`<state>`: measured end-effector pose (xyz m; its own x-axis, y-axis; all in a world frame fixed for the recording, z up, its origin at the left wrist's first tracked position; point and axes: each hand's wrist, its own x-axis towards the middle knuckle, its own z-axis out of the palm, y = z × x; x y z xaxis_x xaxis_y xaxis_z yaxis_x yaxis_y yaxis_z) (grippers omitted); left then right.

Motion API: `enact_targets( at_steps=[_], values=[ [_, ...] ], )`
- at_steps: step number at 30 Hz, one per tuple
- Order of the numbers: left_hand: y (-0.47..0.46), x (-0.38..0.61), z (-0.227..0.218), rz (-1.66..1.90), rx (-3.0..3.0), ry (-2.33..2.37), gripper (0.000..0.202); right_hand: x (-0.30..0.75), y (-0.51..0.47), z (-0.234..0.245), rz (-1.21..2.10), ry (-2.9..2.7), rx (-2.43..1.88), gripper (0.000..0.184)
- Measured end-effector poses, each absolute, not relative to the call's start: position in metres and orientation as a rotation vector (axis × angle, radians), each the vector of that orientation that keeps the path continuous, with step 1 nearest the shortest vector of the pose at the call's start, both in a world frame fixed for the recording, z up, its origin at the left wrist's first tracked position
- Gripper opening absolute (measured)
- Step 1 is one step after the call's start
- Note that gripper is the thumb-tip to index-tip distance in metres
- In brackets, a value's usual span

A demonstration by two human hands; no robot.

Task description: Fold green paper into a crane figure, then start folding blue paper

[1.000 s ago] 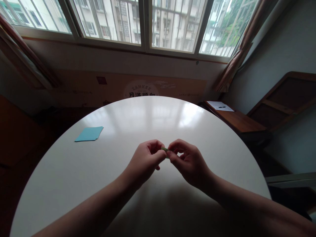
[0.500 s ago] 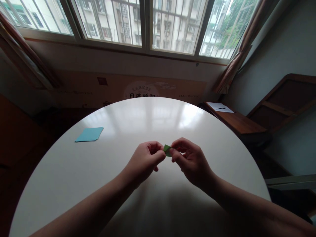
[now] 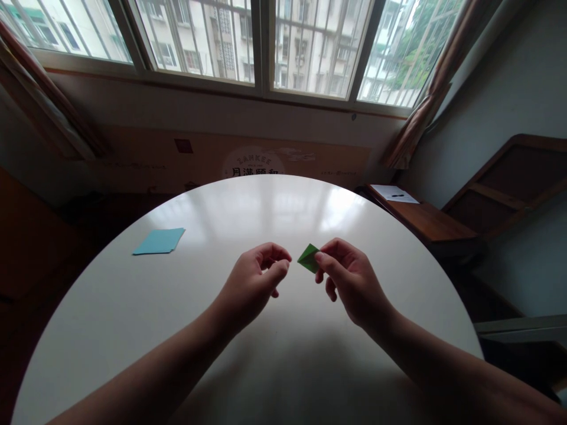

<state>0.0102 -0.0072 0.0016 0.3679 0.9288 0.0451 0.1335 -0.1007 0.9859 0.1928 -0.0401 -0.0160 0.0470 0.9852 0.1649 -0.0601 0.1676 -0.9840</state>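
Note:
My right hand (image 3: 348,282) pinches a small folded green paper piece (image 3: 309,258) between thumb and forefinger, just above the round white table (image 3: 133,307). My left hand (image 3: 254,283) hovers a short gap to the left of the paper. Its fingers are curled into a loose pinch with nothing visible in them.
A small stack of light blue paper squares (image 3: 159,241) lies on the table's left side. A brown side desk (image 3: 425,218) with a white sheet and a pen (image 3: 394,193) stands to the right. Windows and a low wall lie beyond the table's far edge.
Both hands pinched the green paper together before. My left hand has let go and drawn slightly left, while my right hand has lifted the paper up and to the right.

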Motion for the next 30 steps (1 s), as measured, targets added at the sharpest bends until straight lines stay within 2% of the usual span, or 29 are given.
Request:
enact_targets(
  at_steps=[3, 9, 17, 30],
  values=[
    [-0.0108, 0.0111, 0.0031, 0.866, 1.653, 0.958, 0.021, 0.1912, -0.0412, -0.0184, 1.185, -1.179, -1.036, 0.024],
    [-0.0126, 0.0122, 0.0018, 0.816, 1.690, 1.019, 0.013, 0.1895, -0.0435, -0.0153, 1.285, -1.329, -1.099, 0.021],
    [-0.0121, 0.0133, -0.0010, 0.745, 1.785, 1.083, 0.012, 0.1891, -0.0431, -0.0107, 1.102, -1.548, -1.196, 0.007],
    [-0.0099, 0.0113, 0.0032, 0.683, 1.863, 1.147, 0.012, 0.1912, -0.0401, -0.0108, 1.080, -1.538, -1.212, 0.007]
  ],
)
